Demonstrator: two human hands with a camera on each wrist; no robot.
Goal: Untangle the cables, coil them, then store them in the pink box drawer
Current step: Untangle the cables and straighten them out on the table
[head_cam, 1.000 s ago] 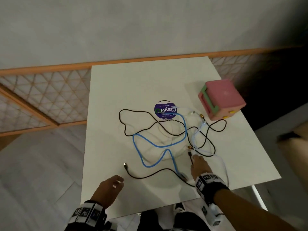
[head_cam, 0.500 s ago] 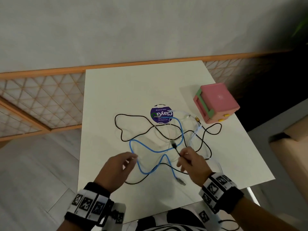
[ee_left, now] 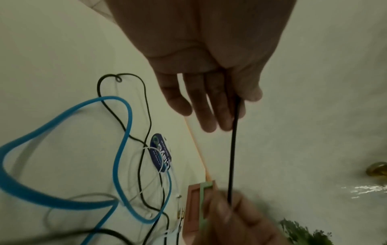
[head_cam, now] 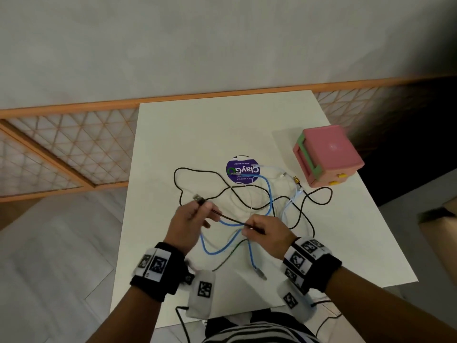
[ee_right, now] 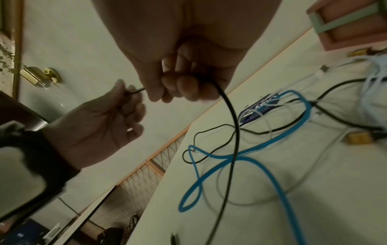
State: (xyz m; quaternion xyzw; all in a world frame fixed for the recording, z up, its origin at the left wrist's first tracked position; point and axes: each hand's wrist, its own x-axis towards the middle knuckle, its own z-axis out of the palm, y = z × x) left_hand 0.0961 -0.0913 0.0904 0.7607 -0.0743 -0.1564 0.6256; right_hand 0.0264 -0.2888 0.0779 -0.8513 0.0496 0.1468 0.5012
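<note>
Both hands are raised above the near part of the white table (head_cam: 197, 125), each wrist wearing a black band with printed markers. The left hand (head_cam: 190, 219) pinches the black cable (head_cam: 231, 220) close to its plug between thumb and forefinger, while the other fingers stay extended and loose. The right hand (head_cam: 265, 233) is curled into a fist around the same cable, so a short straight piece is stretched between the two hands. From the right fist the cable hangs down to the table. Beyond the hands, the blue cable (head_cam: 270, 196), a white cable (head_cam: 249, 201) and more black loops lie tangled, crossing a round purple sticker (head_cam: 243, 170). Right of the sticker stands the pink box (head_cam: 329, 154).
</note>
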